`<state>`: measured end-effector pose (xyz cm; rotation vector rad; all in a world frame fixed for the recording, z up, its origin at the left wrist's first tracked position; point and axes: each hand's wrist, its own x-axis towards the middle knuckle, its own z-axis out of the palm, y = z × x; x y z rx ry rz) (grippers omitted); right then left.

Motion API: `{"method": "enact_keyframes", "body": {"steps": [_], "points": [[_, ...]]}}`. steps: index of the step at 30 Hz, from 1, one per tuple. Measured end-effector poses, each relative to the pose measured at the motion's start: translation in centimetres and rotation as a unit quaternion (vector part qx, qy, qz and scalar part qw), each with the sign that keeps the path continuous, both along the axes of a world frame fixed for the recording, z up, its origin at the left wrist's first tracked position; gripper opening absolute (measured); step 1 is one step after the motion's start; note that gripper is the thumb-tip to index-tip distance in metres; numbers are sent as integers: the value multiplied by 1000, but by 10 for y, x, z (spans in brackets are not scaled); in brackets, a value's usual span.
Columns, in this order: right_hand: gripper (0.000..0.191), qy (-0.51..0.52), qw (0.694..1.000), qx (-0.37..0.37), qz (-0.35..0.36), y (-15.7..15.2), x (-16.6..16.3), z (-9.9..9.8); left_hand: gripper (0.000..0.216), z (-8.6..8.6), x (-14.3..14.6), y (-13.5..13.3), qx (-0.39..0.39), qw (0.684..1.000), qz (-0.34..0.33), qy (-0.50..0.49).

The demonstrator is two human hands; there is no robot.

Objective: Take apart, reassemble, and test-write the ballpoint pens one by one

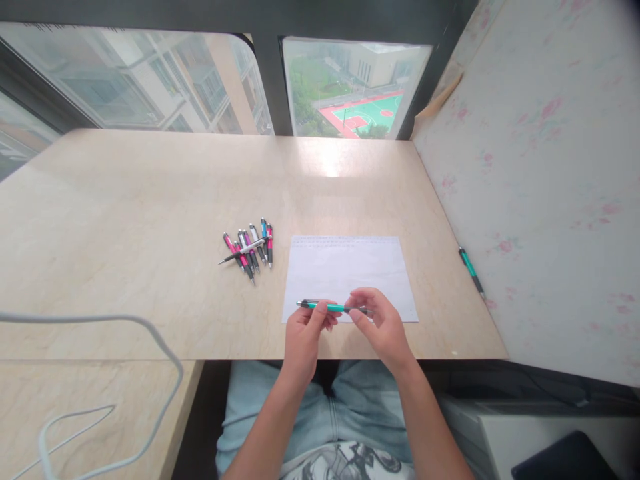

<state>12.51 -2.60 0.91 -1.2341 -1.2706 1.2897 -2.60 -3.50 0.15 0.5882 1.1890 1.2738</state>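
Observation:
A teal ballpoint pen [330, 307] with a black grip lies level between my hands, above the near part of a white sheet of paper [345, 273]. My left hand [306, 327] pinches its barrel between thumb and fingers, with the clicker end pointing left. At the dark tip end, the thumb and fingers of my right hand [380, 320] close around the grip. Small rows of writing run along the sheet's far edge. Left of the paper lies a loose pile of pens [250, 250] in pink, white, purple and blue.
Another teal pen [471, 272] rests at the desk's right edge against the flowered wall [545, 200]. A pale cable [145, 323] loops over the left front. Windows [350, 87] stand behind the stone-patterned desk [150, 193]. A dark flat object [565, 460] sits at the lower right.

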Motion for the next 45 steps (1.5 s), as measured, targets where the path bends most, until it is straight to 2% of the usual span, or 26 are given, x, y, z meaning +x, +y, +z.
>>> {"method": "enact_keyframes", "body": {"steps": [3,7,10,12,15,18,20,25,27,29,30,31,34,38,41,43,45], "points": [[17,-23,998,-51,12,1,0,-3,31,-2,-1,-1,5,1000,-6,16],[9,-35,999,11,-3,2,1,-3,31,-3,0,-1,2,1000,0,9],[3,-37,997,63,17,3,2,0,33,-2,0,0,-5,1000,11,3],[10,-29,997,71,23,3,3,1,34,-1,1,0,-5,1000,18,8],[30,4,1000,21,-16,3,2,0,34,0,1,0,7,1000,16,26],[18,9,998,-48,-33,3,2,-4,35,-3,0,0,17,999,9,34],[22,-6,998,-65,-17,4,3,-6,34,-5,0,-1,16,999,12,36],[14,-3,999,2,-33,5,5,-7,35,-9,1,0,13,999,12,35],[24,27,999,13,-30,5,4,-6,34,-10,2,0,17,999,11,30],[30,49,998,-3,-26,5,4,-5,34,-10,3,0,22,999,8,25],[26,51,998,-18,-26,5,4,-5,33,-11,4,0,24,999,7,25],[22,46,998,-36,-23,5,4,-4,33,-11,4,0,24,999,6,25],[26,18,996,-79,-24,5,6,-5,32,-11,4,1,19,1000,3,24],[21,11,998,-37,-40,5,8,-7,33,-8,4,2,5,1000,8,-4],[34,47,998,-8,-44,3,8,-6,33,-7,7,2,3,1000,8,-23],[35,66,997,-22,-43,2,8,-5,32,-6,9,2,8,1000,0,-24],[25,58,996,-53,-43,0,9,-5,32,-6,10,0,12,1000,-10,-18]]}}
